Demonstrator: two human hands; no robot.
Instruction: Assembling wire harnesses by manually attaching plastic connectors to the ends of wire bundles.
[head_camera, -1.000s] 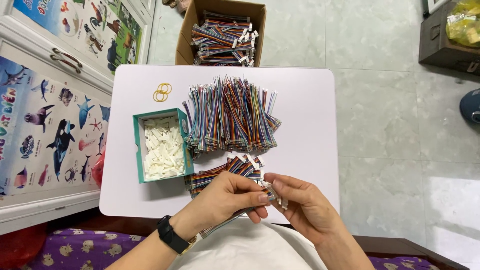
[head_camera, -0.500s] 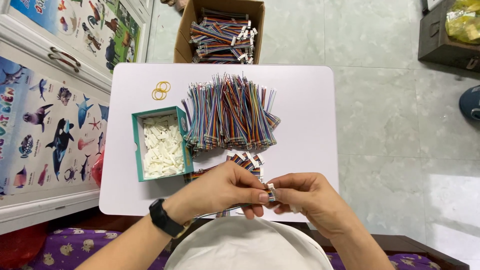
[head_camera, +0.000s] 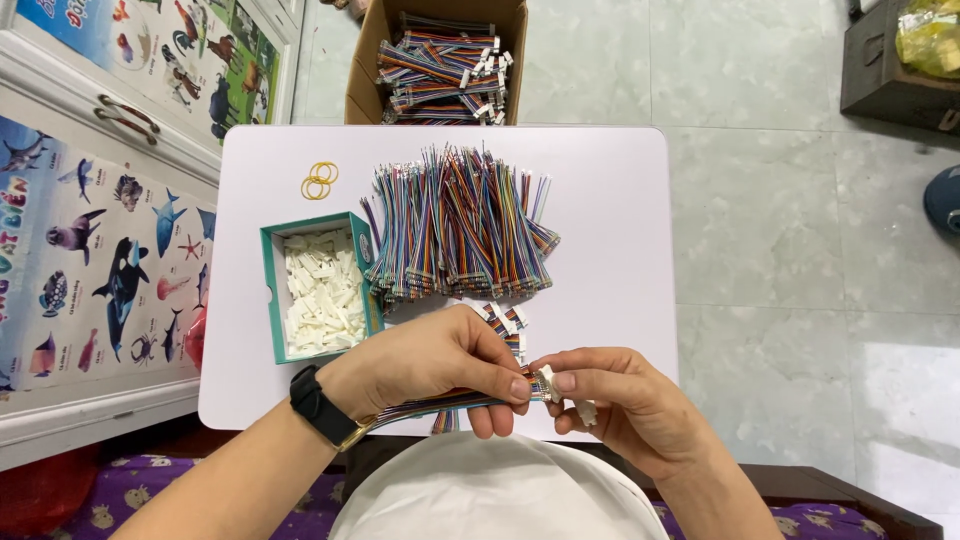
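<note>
Ribbon cable (head_camera: 445, 402), a flat bundle of many-coloured wires, runs from under the left hand (head_camera: 425, 362) toward the right hand (head_camera: 620, 400), low over the near edge of the white desk (head_camera: 610, 200). Left thumb and fingers pinch the cable close to its end, so that grip is closed on the wires; the wrist wears a black watch (head_camera: 318, 405) and the forearm comes in from the lower left. A small white connector (head_camera: 547, 383) sits at the cable's end, between the two hands, and the right thumb and forefinger are closed narrowly on it. A second white connector piece (head_camera: 587, 411) shows among the right hand's curled lower fingers. The right forearm enters from the lower right, the palm turned toward the left hand.

On the desk, farther from the person than the hands, lies a large heap of coloured cables (head_camera: 460, 225). Left of that heap stands a teal box (head_camera: 270, 290) filled with white connector housings (head_camera: 322, 290). Beyond the box lie yellow rubber bands (head_camera: 320, 180). Past the desk's far edge, on the floor, an open cardboard box (head_camera: 362, 80) holds more bundled cables.
</note>
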